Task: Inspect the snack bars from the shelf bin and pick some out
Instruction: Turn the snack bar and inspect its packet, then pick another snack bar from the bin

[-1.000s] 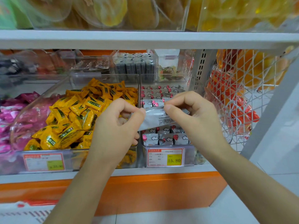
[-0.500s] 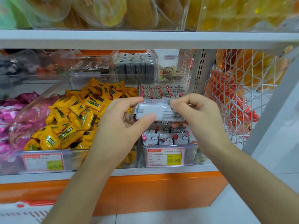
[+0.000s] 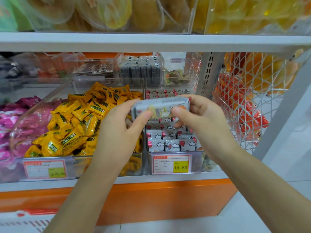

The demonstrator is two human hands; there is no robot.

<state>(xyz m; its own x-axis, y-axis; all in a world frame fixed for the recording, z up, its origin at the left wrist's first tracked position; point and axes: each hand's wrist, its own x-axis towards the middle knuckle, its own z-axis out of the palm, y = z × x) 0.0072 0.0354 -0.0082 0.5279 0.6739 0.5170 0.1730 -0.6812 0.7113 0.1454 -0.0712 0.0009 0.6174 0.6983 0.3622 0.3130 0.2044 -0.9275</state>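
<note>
A grey-wrapped snack bar (image 3: 160, 107) with a yellow and orange picture is held level between both hands, above the clear bin (image 3: 196, 159) of like bars. My left hand (image 3: 121, 130) pinches its left end with thumb in front. My right hand (image 3: 202, 120) grips its right end, thumb on the front face. In the bin stand several grey bars (image 3: 171, 143) with red balloons and white clouds, in rows. A price tag (image 3: 172, 164) reading 15.80 is on the bin's front.
Left of it is a clear bin of yellow wrapped snacks (image 3: 79, 125), then pink packs (image 3: 10, 121). A white wire basket (image 3: 252, 101) with orange packs hangs at the right. A white shelf board (image 3: 151, 42) runs overhead; smaller bins stand behind.
The bar has been turned over in my hands: first edge-on, then its printed back, now its pictured front faces me. Both hands stayed over the bin.
</note>
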